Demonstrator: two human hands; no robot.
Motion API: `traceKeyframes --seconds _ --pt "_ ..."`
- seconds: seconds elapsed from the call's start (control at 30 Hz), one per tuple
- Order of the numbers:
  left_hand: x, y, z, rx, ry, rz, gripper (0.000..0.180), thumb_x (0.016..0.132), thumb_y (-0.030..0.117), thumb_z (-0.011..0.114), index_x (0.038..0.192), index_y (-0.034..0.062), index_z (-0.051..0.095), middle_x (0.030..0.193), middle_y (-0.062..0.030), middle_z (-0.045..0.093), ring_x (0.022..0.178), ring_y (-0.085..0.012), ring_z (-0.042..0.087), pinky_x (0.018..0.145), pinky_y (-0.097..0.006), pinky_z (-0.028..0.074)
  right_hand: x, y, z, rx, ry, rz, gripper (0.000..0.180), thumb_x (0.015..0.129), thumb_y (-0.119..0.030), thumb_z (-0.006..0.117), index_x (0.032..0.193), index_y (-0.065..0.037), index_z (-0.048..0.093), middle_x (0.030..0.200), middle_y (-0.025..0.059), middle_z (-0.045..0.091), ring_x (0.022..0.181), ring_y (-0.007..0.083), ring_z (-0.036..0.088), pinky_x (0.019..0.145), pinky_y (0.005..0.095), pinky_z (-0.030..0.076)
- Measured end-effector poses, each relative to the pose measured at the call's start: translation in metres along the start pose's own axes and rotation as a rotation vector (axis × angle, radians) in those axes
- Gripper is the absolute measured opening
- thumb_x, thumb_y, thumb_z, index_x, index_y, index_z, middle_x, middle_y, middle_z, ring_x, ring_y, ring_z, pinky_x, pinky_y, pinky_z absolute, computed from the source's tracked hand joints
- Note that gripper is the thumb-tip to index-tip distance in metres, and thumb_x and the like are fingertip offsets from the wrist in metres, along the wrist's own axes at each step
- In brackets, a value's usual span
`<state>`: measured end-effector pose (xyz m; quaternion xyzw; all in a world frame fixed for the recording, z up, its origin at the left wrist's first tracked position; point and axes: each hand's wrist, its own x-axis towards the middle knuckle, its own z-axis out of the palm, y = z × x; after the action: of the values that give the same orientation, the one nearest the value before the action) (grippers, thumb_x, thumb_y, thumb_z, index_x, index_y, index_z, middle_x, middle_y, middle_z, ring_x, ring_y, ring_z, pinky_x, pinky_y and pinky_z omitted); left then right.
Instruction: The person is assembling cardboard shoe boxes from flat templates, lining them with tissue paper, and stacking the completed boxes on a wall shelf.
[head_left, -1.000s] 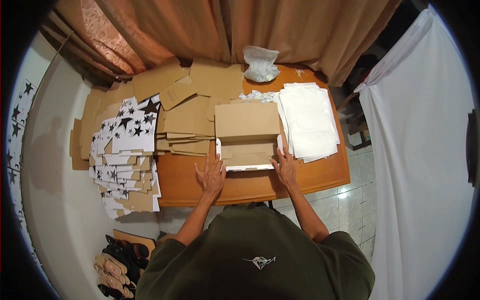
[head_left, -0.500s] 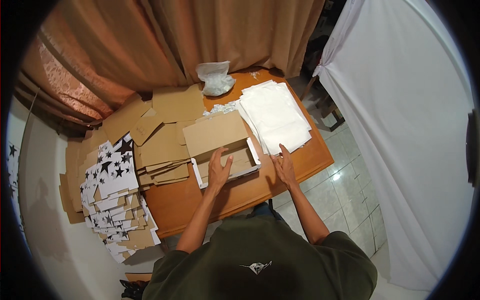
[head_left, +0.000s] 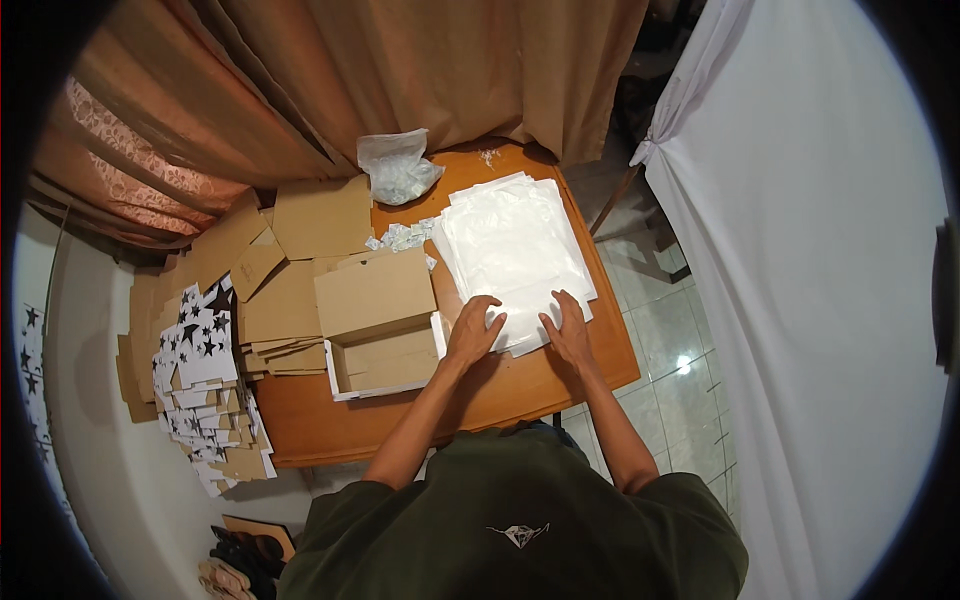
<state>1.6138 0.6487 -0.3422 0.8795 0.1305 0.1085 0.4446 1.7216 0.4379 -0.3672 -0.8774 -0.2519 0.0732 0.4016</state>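
Note:
A stack of thin white sheets (head_left: 515, 240), perhaps tissue paper, lies on the right part of the wooden table. Over its near left corner is my left hand (head_left: 472, 335), fingers bent and apart. My right hand (head_left: 568, 332) hovers at the near right edge of the stack, thumb and fingers spread. Both seem to hold nothing; whether the fingertips touch the top sheet I cannot tell. Left of my left hand stands a cardboard box (head_left: 392, 358), white outside and brown inside, with its lid (head_left: 375, 292) raised at the back and no contents visible.
Small white packets (head_left: 405, 235) lie behind the box, near a clear plastic bag (head_left: 400, 168) of similar packets. Flat brown cardboard pieces (head_left: 285, 300) and a pile of white star-printed cardboard (head_left: 208, 350) fill the left. A white cloth (head_left: 800, 250) hangs at right, a brown curtain (head_left: 420, 70) behind.
My left hand has left the box and moved right to the white sheets. My right hand stays by the stack. The view has shifted, so the table things appear further left.

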Motion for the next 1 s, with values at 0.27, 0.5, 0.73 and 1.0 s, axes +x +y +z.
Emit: traceKeyframes --seconds 0.27,0.5,0.73,1.0 --pt "0.019 -0.03 0.074 0.284 -0.014 -0.011 0.05 0.083 0.02 0.08 0.127 0.0091 0.06 0.138 -0.0126 0.057 0.133 -0.0316 0.05 0.107 -0.056 0.038 0.056 0.051 -0.007 -0.274 -0.283 -0.17 0.061 0.093 -0.031 0.07 0.146 -0.007 0.051 0.155 0.0197 0.042 0.144 0.039 0.035 0.12 0.0607 0.023" --pt "0.021 -0.036 0.097 0.501 -0.048 -0.035 0.048 0.084 0.024 0.079 0.128 0.0154 0.062 0.143 -0.0086 0.056 0.14 -0.0274 0.045 0.111 -0.065 0.024 0.066 0.067 -0.004 -0.43 -0.439 -0.159 0.063 0.094 -0.043 0.067 0.147 -0.012 0.052 0.16 0.0149 0.037 0.149 0.0376 0.027 0.119 0.0704 0.009" --pt "0.031 -0.022 0.082 0.443 0.119 0.029 0.02 0.096 0.025 0.068 0.114 0.018 0.073 0.129 -0.0042 0.068 0.131 -0.0244 0.055 0.11 -0.061 0.024 0.073 0.041 -0.024 -0.295 -0.322 -0.166 0.062 0.104 -0.05 0.05 0.15 -0.009 0.049 0.157 0.0179 0.041 0.147 0.0373 0.029 0.122 0.0618 0.011" --pt "0.068 0.048 0.003 0.155 0.213 -0.044 0.023 0.099 0.025 0.067 0.113 0.0083 0.075 0.115 -0.0045 0.074 0.115 -0.0207 0.065 0.103 -0.043 0.038 0.093 0.012 -0.06 0.315 0.184 -0.122 0.068 0.11 -0.049 0.03 0.15 0.004 0.042 0.151 0.0261 0.045 0.14 0.0414 0.041 0.118 0.0475 0.029"
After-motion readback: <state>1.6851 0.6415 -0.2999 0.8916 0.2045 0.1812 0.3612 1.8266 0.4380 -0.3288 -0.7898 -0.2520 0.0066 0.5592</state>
